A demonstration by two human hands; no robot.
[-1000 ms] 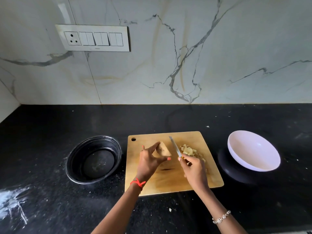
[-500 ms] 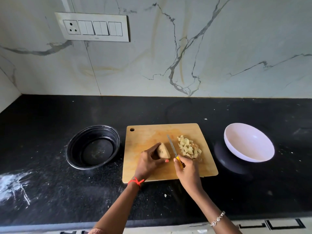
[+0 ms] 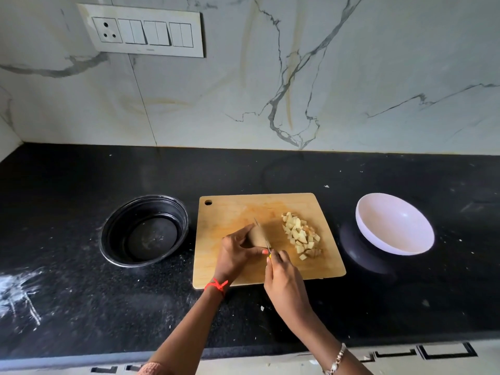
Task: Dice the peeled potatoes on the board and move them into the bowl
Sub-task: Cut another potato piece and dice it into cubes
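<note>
A wooden cutting board [image 3: 232,209] lies on the black counter. My left hand [image 3: 236,253] holds a piece of peeled potato [image 3: 257,236] down on the board. My right hand [image 3: 284,282] grips a small knife [image 3: 261,231] with a yellow handle; its blade lies across the potato piece. A pile of diced potato [image 3: 300,234] sits on the right half of the board. To the right of the board stands a white bowl [image 3: 395,223] with nothing in it.
A black round container [image 3: 144,230] stands left of the board. White powder smears [image 3: 19,293] mark the counter at the far left. A marble wall with a switch panel [image 3: 143,31] rises behind. The counter's front edge runs along the bottom.
The potato piece has been lowered from above the board onto it. The knife blade has moved left onto the potato. The view has tilted downward.
</note>
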